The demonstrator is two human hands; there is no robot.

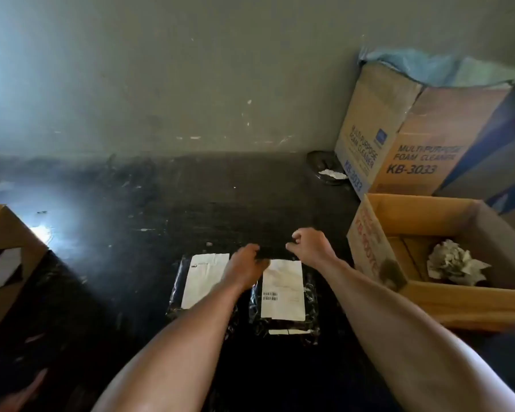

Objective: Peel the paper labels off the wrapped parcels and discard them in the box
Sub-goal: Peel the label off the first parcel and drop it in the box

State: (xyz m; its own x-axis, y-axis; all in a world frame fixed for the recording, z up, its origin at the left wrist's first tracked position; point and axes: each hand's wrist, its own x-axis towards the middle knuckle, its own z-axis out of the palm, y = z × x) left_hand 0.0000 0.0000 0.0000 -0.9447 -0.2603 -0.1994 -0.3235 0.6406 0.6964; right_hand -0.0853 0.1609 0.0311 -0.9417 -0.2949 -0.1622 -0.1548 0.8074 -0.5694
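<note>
Both hands reach over a dark floor, bare beyond them to the wall: the left hand (246,267) lies fingers-down between the left parcel (188,281) and right parcel (283,295), grip hidden, the right hand (309,243) hovers half-curled and empty, beside the open box (458,304) holding crumpled labels (454,263)
</note>
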